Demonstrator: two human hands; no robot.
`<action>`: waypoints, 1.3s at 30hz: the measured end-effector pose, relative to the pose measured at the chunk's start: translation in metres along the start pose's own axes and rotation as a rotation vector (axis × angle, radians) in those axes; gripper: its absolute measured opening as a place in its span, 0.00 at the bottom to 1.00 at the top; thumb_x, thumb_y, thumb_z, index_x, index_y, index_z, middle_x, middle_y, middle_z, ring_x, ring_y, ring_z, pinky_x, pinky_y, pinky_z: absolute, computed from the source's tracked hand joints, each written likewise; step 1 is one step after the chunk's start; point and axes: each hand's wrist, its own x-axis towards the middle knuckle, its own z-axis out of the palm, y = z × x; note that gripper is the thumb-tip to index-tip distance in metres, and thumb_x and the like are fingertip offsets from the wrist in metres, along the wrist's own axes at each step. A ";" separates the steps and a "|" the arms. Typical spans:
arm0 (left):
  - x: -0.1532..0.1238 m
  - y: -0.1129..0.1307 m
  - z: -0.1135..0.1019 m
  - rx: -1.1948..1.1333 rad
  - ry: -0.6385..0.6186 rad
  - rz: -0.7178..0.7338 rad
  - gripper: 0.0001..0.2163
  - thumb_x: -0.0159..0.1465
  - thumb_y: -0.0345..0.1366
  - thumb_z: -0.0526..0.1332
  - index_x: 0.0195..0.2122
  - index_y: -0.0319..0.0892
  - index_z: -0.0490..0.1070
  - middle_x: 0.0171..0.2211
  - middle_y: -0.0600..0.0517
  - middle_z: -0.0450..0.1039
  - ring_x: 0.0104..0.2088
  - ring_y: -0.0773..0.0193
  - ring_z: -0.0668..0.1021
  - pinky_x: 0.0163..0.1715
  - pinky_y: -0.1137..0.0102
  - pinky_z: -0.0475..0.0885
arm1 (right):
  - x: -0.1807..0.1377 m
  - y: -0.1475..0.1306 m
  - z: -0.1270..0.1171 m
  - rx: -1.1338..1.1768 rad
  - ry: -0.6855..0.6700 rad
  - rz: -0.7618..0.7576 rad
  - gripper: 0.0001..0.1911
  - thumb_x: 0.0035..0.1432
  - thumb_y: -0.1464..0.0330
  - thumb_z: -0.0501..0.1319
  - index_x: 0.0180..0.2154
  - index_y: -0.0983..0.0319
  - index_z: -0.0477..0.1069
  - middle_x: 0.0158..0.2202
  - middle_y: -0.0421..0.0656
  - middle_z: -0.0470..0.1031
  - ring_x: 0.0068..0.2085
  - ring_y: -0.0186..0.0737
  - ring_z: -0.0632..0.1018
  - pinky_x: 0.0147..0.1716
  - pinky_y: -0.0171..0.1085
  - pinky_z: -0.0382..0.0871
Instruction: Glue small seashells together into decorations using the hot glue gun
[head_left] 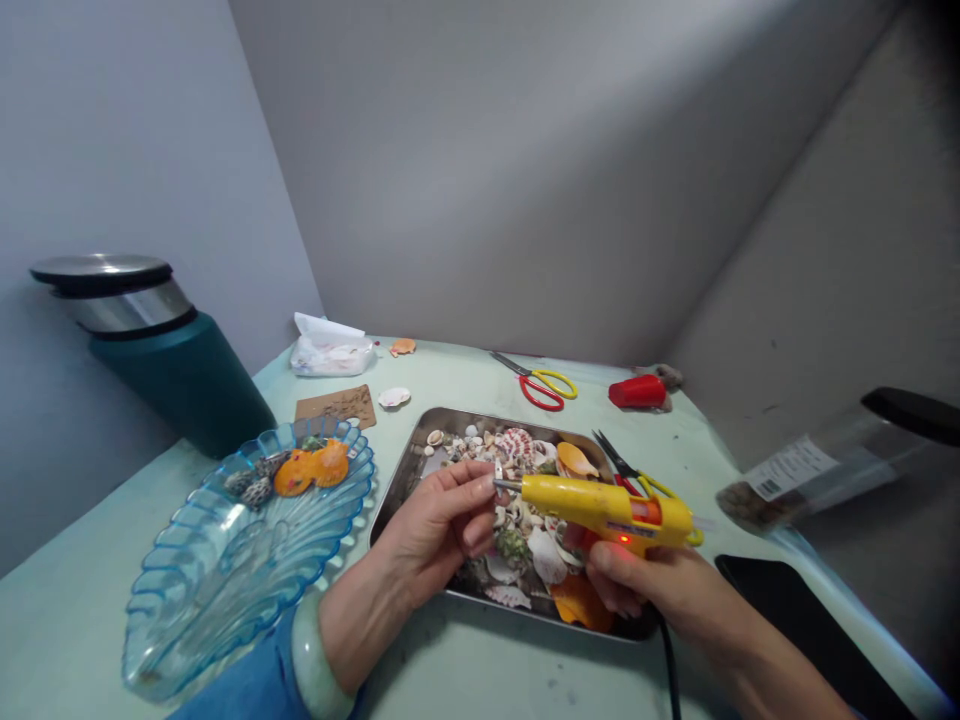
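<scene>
My right hand (637, 580) is wrapped round the handle of a yellow hot glue gun (574, 492), whose small red light glows. Its metal nozzle points left and meets the fingertips of my left hand (442, 510). Thumb and forefinger there pinch a small white piece (499, 468), mostly hidden, so its kind is unclear. Both hands are above a metal tray (416, 440) full of mixed shells. Among them are a striped scallop shell (516, 441), a green spiky shell (513, 545), a white shell (547, 556) and an orange shell (581, 603).
Left of the tray stands a blue scalloped dish (225, 590) holding orange and grey shells, with a teal bottle (184, 380) behind. Scissors (540, 385) lie at the back, others (626, 465) at the tray's right. A black cord (670, 665) hangs beside a dark phone-like slab (810, 630).
</scene>
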 end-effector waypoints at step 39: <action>0.001 0.001 0.004 0.101 0.033 -0.030 0.09 0.52 0.31 0.69 0.30 0.36 0.70 0.22 0.55 0.71 0.12 0.80 0.61 0.15 0.78 0.54 | 0.000 -0.003 0.004 0.046 0.082 -0.001 0.24 0.49 0.49 0.64 0.34 0.64 0.71 0.18 0.36 0.66 0.19 0.29 0.65 0.18 0.30 0.55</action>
